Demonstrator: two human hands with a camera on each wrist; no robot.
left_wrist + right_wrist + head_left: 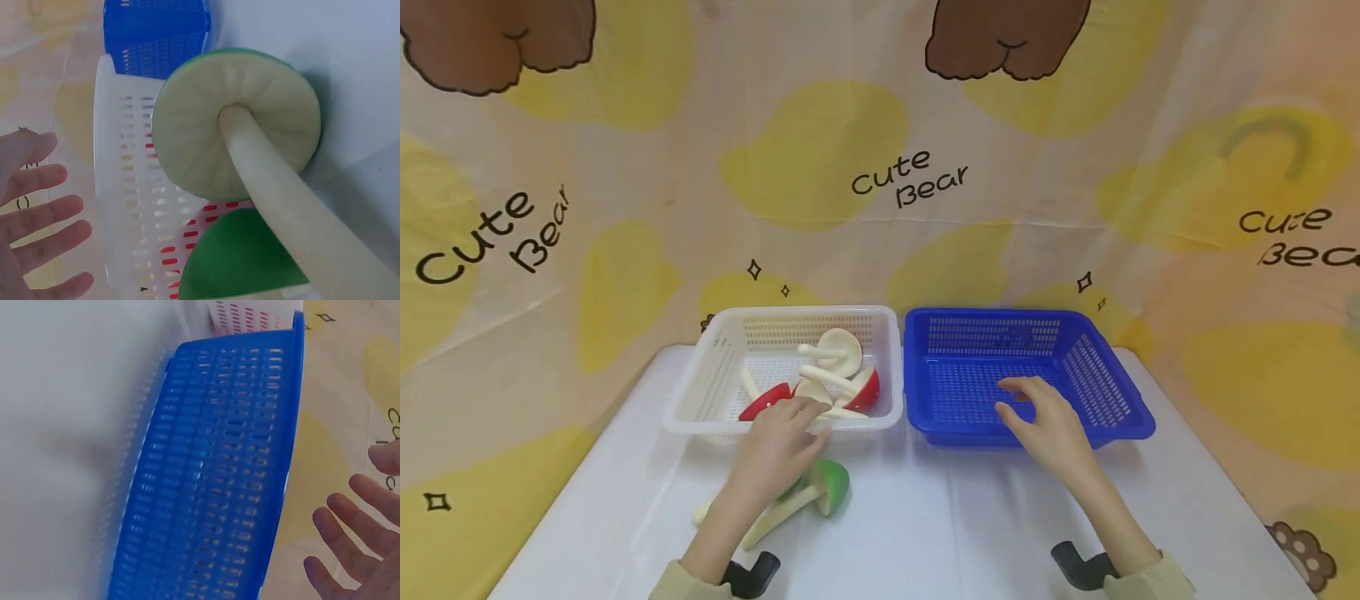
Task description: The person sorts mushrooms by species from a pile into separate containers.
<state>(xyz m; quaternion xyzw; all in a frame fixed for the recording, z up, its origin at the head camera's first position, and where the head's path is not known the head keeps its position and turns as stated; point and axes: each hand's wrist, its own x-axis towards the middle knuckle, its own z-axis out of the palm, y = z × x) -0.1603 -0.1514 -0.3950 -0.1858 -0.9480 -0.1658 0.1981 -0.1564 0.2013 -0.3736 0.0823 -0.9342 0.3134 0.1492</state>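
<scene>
My left hand hovers over the front rim of the white basket, fingers spread and nothing between them. Inside that basket lie several toy mushrooms with red caps and pale stems. Below the hand, on the table in front of the basket, a green-capped mushroom lies on its side. A second green mushroom is close beside it, mostly hidden by my arm in the head view. My right hand is held over the front of the blue basket, fingers loosely bent and holding nothing.
Both baskets stand side by side on a table with a white cloth. A printed curtain hangs behind and around the table. Dark wrist straps show near both sleeves.
</scene>
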